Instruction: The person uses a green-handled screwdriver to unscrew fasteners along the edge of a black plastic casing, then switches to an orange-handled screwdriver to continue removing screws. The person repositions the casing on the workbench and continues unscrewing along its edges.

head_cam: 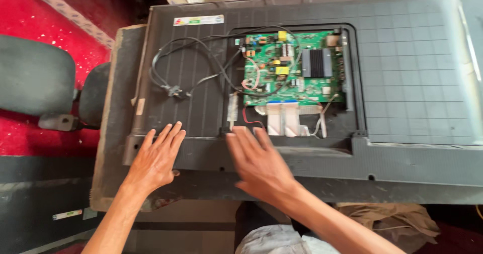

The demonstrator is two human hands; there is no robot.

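Television back panel [302,153] bears two flat, open, empty hands, left hand [156,158] and right hand [259,163], near one green circuit board [292,68].

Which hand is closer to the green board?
Right. The right hand lies flat just below the green board; the left hand rests farther off, down to its left.

From my feed I see a red floor covering [30,17] at left, a dark padded chair [35,75] on it, and crumpled brown cloth [397,221] below the worn bench's [108,133] near edge.
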